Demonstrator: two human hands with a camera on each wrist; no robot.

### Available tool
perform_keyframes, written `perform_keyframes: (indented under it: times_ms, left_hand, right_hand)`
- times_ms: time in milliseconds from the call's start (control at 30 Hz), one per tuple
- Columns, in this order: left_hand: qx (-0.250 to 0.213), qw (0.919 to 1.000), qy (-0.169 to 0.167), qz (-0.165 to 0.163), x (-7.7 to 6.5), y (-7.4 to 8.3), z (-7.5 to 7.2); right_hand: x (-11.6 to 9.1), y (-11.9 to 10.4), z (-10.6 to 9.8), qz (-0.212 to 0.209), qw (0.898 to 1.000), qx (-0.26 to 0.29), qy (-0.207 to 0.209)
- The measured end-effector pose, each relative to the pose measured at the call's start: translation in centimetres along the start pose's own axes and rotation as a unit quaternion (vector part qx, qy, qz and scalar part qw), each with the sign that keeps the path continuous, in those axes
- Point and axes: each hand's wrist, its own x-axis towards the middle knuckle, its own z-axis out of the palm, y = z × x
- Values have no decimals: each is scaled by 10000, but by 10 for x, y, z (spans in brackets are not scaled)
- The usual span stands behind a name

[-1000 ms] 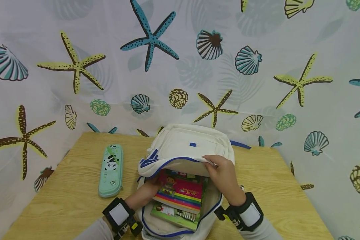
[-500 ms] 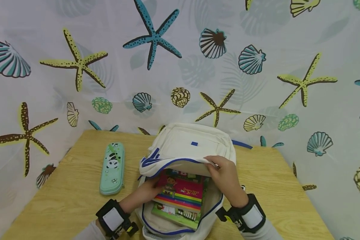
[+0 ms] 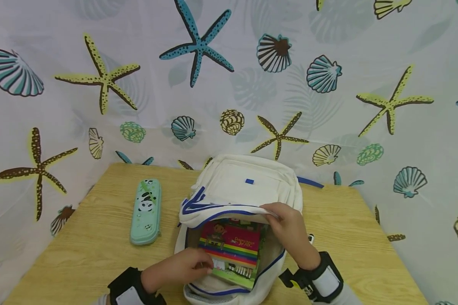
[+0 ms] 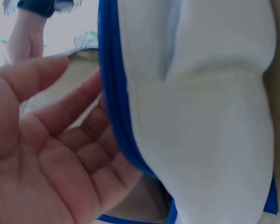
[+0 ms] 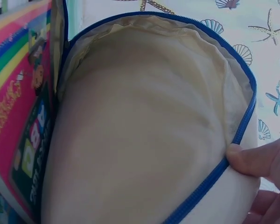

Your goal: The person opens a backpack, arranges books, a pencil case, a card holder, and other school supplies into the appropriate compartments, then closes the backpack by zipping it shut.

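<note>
A white backpack (image 3: 248,169) with blue zipper trim lies on the table, its front flap (image 3: 229,212) lifted. My right hand (image 3: 290,231) pinches the flap's edge; the right wrist view shows the thumb (image 5: 245,158) on the blue zipper (image 5: 196,198). Inside the bag lie a pink book (image 3: 233,241) with rainbow stripes and, under it, a green book (image 3: 238,277). My left hand (image 3: 183,267) is over the bag's lower left rim with loosely bent fingers and nothing held. In the left wrist view its fingertips are partly hidden behind the zipper edge (image 4: 112,93).
A mint pencil case (image 3: 146,212) with pandas lies on the wooden table (image 3: 87,237) left of the backpack. A blue strap (image 3: 310,182) sticks out behind the bag at right. A patterned cloth (image 3: 213,97) hangs behind the table.
My left hand has drawn back from the pink book's left side toward the bag's lower left rim. The right hand keeps its grip, and the flap's edge has sunk a little.
</note>
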Motion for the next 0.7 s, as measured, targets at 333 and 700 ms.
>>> perform_keyframes:
  times_ms: [333, 700]
  left_hand:
    - [-29, 9832, 1585, -905, -26, -29, -24]
    - [155, 9458, 2543, -2015, -19, -65, -17]
  right_hand:
    - [-30, 2, 4, -693, 9972, 32, -277]
    - [-68, 1, 12, -1051, 9932, 455, -216]
